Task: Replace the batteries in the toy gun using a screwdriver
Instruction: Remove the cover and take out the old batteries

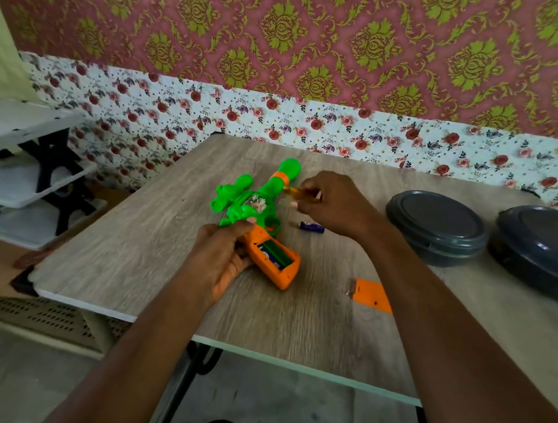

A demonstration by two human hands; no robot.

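One toy gun, green with an orange grip, lies on the table near its middle, muzzle pointing away toward the wall. Its one battery compartment in the grip stands open; what sits inside is too blurred to count. One loose battery lies on the wood just right of the gun, and one flat orange cover lies nearer the front edge, apart from the gun. Two dark grey round lidded containers sit side by side at the right. The table has a grey wood-grain top and stands against a wall papered with small flowers below and a red-and-gold pattern above; one white shelf rack stands to the left. The left hand curls round the gun where the grip meets the body, holding it down. The right hand hovers beside the barrel, fingertips pinching a small amber tool, seemingly the screwdriver.
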